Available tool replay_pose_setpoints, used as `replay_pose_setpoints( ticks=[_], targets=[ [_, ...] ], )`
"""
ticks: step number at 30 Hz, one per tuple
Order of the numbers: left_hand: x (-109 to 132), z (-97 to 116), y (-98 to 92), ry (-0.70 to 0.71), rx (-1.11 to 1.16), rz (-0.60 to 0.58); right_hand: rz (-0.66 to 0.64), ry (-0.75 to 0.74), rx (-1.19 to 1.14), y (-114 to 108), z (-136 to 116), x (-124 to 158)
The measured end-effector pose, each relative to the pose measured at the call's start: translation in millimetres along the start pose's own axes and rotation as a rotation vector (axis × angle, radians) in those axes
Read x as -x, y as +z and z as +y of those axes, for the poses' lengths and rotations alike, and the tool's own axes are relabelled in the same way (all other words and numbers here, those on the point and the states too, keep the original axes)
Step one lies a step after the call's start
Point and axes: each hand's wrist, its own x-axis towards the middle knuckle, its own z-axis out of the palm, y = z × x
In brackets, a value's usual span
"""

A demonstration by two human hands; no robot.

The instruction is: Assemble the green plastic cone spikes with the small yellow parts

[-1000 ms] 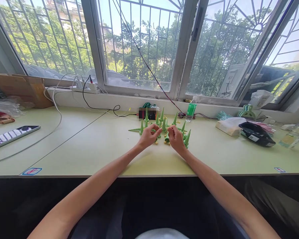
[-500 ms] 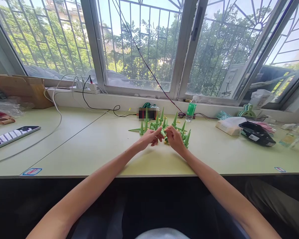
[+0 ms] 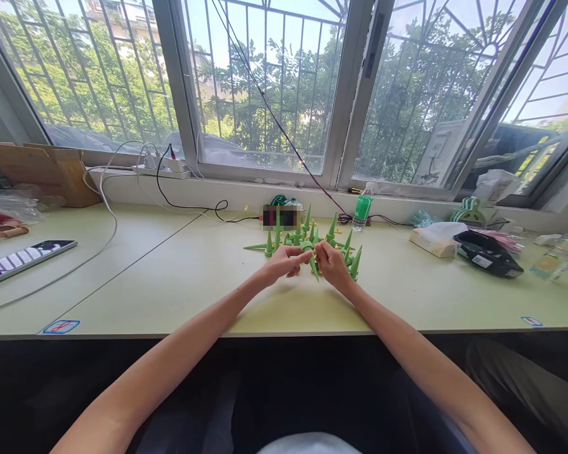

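My left hand (image 3: 286, 261) is closed on a green plastic watering spike (image 3: 314, 268), its cone pointing down toward the table. Right beside it, my right hand (image 3: 330, 263) has its fingers pinched together near the spike's wide end. Whatever lies in that pinch is hidden by the fingers. Behind and around both hands stand several more green spikes (image 3: 331, 227), mostly upright with tips up, with small yellow parts among them. One spike (image 3: 255, 247) lies on its side at the left of the group.
A green-labelled bottle (image 3: 362, 208) stands behind the spikes. Cables run along the sill to a power strip (image 3: 163, 170). At the left lie a phone (image 3: 26, 261) and a cardboard box (image 3: 71, 176). A tissue pack (image 3: 435, 239) and a black item (image 3: 487, 252) sit at the right.
The spike in my left hand has turned, so its cone now points down below the fingers. My right hand's fingers have closed tighter beside it.
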Motion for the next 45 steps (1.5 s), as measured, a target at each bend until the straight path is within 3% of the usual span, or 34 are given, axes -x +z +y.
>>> replay_pose_setpoints(
  ticks=[17, 31, 40, 45],
  targets=[
    [2.2, 2.0, 4.0, 0.096, -0.014, 0.010, -0.038, 0.014, 0.026, 1.5, 3.3, -1.4],
    [0.3, 3.9, 4.6, 0.094, 0.107, 0.061, -0.042, 0.008, -0.017, 3.8, 0.2, -0.2],
    [-2.3, 2.5, 3.0, 0.046, 0.063, 0.150, 0.074, 0.006, -0.020, 3.1, 4.0, -0.3],
    [-3.7, 2.9, 1.3, -0.052, 0.169, 0.084, 0.078, -0.002, -0.024, 2.6, 2.7, -0.6]
  ],
)
